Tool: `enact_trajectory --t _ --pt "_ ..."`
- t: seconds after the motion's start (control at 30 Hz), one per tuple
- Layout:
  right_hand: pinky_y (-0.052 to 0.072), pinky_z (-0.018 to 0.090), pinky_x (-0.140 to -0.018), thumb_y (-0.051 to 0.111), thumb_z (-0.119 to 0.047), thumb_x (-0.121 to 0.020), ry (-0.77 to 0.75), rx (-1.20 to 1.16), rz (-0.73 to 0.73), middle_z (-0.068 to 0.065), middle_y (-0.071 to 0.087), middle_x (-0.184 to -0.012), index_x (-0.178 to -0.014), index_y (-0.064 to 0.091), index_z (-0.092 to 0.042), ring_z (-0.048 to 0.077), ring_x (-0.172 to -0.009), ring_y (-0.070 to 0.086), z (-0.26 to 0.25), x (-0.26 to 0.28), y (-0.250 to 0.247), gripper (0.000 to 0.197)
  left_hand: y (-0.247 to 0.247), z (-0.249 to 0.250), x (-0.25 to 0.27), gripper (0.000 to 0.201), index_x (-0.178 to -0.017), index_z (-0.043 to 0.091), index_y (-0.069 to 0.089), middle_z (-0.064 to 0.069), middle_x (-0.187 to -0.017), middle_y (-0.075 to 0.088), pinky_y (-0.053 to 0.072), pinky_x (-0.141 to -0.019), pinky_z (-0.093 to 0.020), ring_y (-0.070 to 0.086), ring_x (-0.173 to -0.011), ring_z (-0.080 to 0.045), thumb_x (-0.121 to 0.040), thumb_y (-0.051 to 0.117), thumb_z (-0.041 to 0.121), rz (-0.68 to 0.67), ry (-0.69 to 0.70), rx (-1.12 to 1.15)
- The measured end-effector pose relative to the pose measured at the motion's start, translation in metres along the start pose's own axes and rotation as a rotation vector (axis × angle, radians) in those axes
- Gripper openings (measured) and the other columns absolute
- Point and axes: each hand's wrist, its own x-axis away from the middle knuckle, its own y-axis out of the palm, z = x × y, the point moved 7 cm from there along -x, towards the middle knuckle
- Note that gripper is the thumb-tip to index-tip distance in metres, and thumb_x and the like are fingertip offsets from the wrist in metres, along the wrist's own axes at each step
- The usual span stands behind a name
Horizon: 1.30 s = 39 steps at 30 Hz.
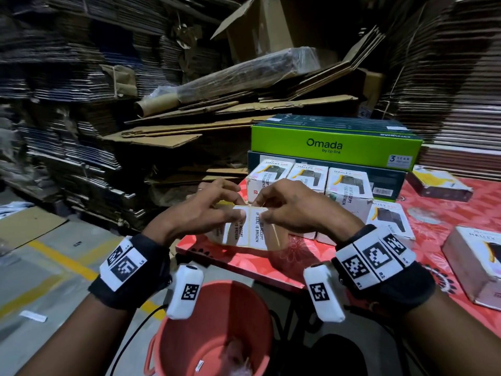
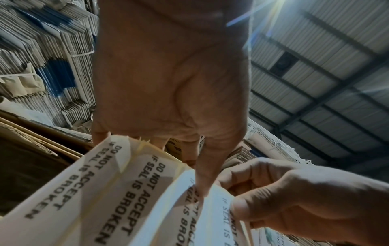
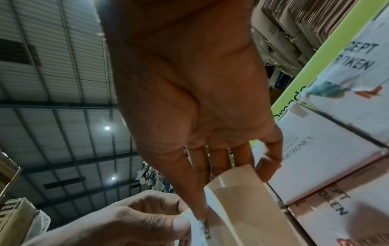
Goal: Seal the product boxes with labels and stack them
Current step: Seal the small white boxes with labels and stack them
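Two hands meet over the near edge of the red floral table (image 1: 320, 256), both pinching a strip of white seal labels (image 1: 245, 229) printed "DO NOT ACCEPT IF SEAL IS BROKEN". The left hand (image 1: 202, 210) holds the strip with its thumb across the label faces; its fingers curl behind, hidden by the paper. The right hand (image 1: 295, 210) pinches the upper edge of one label between thumb and forefinger; whether that label is lifted off its yellowish backing cannot be told from the head view, since the fingertips cover the edge. In the left wrist view the labels (image 2: 118, 191) are bowed and partly blurred, the lowest text cut off by the frame.

Behind the hands stands a row of white Halley power bank boxes (image 1: 347, 196), some with a seal label already on the side; their lower halves are hidden by the hands. More boxes (image 1: 474, 267) lie to the right, cut by the frame edge. A green Omada carton (image 1: 336, 145) sits on a dark one behind. Below the wrists, a red bucket (image 1: 217, 332) holds pale scraps that are hard to make out.
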Motion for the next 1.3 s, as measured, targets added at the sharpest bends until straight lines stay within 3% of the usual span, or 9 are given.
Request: enact_trajectory --t 0.1,0.2,0.3,0.5,0.6,0.87,1.13,1.2,1.3 --pt "0.057 0.035 -0.083 0.073 -0.009 -0.086 -0.097 -0.09 0.04 -0.003 0.068 -0.104 -0.115 0.066 -0.032 0.018 -0.095 0.067 -0.004 0.003 0.0 0.038 0.001 -0.001 0.0 0.024 -0.095 0.041 0.074 0.019 -0.139 0.046 0.036 -0.113 -0.041 0.038 -0.13 -0.001 -0.08 0.066 0.059 -0.029 -0.016 0.017" --pt "0.059 0.039 -0.085 0.073 -0.005 -0.085 -0.18 -0.102 0.031 -0.004 0.069 -0.106 -0.11 0.066 -0.034 0.014 -0.095 0.068 -0.01 0.007 0.002 0.039 0.0 0.003 0.003 0.016 -0.106 0.033 0.074 0.018 -0.142 0.043 0.036 -0.107 -0.032 0.038 -0.128 -0.001 -0.091 0.071 0.036 -0.031 -0.02 0.033" --pt "0.058 0.036 -0.089 0.07 -0.001 -0.084 -0.219 -0.08 0.038 -0.008 0.072 -0.107 -0.103 0.075 -0.033 0.009 -0.097 0.068 -0.013 0.007 0.002 0.038 0.0 0.002 0.002 0.013 -0.102 0.031 0.076 0.019 -0.144 0.04 0.033 -0.101 -0.027 0.031 -0.128 -0.001 -0.09 0.073 0.034 -0.058 -0.008 0.016" --pt "0.061 0.035 -0.088 0.077 0.002 -0.079 -0.234 -0.169 0.053 -0.007 0.078 -0.097 -0.1 0.081 -0.024 0.004 -0.092 0.073 -0.011 0.001 0.002 0.033 0.005 0.0 0.0 0.025 -0.095 0.037 0.079 0.02 -0.144 0.037 0.037 -0.11 -0.041 0.029 -0.139 -0.009 -0.077 0.069 0.052 -0.142 0.022 0.032" --pt "0.061 0.034 -0.087 0.08 0.001 -0.077 -0.244 -0.157 0.064 -0.007 0.079 -0.094 -0.097 0.082 -0.024 0.003 -0.089 0.073 -0.011 0.0 0.003 0.032 0.005 0.003 0.001 0.013 -0.091 0.037 0.079 0.018 -0.146 0.036 0.04 -0.107 -0.037 0.029 -0.138 -0.011 -0.084 0.073 0.046 -0.15 0.03 0.031" --pt "0.038 0.007 -0.056 0.086 -0.022 -0.078 -0.247 -0.046 0.128 -0.017 0.068 -0.072 -0.086 0.082 -0.028 -0.011 -0.065 0.056 -0.012 0.006 -0.002 0.01 0.005 0.002 -0.001 0.016 -0.092 0.019 0.08 0.013 -0.142 0.041 0.044 -0.095 -0.02 0.041 -0.128 0.003 -0.096 0.067 0.028 -0.143 0.032 0.043" --pt "0.056 0.03 -0.08 0.084 -0.019 -0.078 -0.225 0.005 0.089 -0.012 0.076 -0.092 -0.082 0.08 -0.03 0.001 -0.089 0.066 -0.009 0.011 -0.006 0.012 0.002 0.002 -0.002 0.024 -0.077 0.03 0.077 0.018 -0.135 0.048 0.037 -0.111 -0.042 0.043 -0.123 0.008 -0.086 0.068 0.05 -0.079 -0.037 0.047" --pt "0.054 0.031 -0.079 0.084 -0.017 -0.075 -0.231 -0.002 0.083 -0.015 0.073 -0.1 -0.078 0.08 -0.03 0.0 -0.09 0.065 -0.008 0.014 -0.011 0.014 0.002 0.003 -0.001 0.028 -0.076 0.029 0.076 0.019 -0.133 0.05 0.033 -0.11 -0.037 0.039 -0.115 0.02 -0.082 0.067 0.054 -0.055 -0.054 0.022" --pt "0.05 0.028 -0.085 0.083 -0.012 -0.071 -0.238 -0.065 0.069 -0.018 0.068 -0.108 -0.074 0.08 -0.027 -0.008 -0.093 0.061 -0.007 0.021 -0.018 0.016 0.001 0.007 0.0 0.025 -0.082 0.013 0.075 0.011 -0.131 0.051 0.031 -0.09 -0.013 0.037 -0.104 0.029 -0.094 0.069 0.035 -0.027 -0.037 0.019"
